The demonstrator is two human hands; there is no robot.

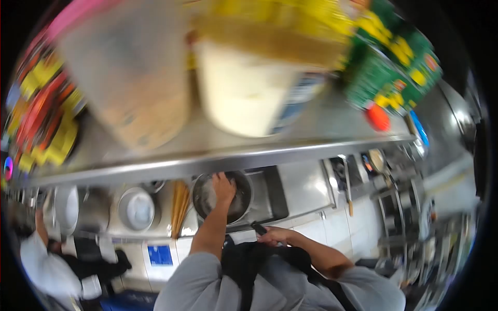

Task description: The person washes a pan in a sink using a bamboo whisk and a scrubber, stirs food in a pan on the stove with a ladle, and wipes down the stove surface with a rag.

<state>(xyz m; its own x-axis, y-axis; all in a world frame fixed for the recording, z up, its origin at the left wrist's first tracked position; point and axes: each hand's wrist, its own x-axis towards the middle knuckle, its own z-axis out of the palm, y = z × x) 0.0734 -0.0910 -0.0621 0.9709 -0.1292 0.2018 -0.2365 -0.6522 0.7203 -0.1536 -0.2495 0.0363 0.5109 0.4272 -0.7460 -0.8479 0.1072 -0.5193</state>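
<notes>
My left hand (pixel 223 187) reaches down into a round dark pan (pixel 241 199) that sits at the sink (pixel 277 194). Its fingertips are partly hidden near the shelf edge, and what they touch inside the pan is too blurred to tell. Close to my body, on the right, my right hand (pixel 272 236) is wrapped round a black handle (pixel 258 227) just in front of the counter's edge. Whether that handle joins the pan cannot be made out.
A steel shelf (pixel 218 163) crosses above the counter, bearing a large white tub (pixel 244 88), a cloudy container (pixel 140 93) and green packages (pixel 384 78). Left of the pan lie long wooden sticks (pixel 180 207) and a pot (pixel 138 209). A co-worker (pixel 52 264) stands far left.
</notes>
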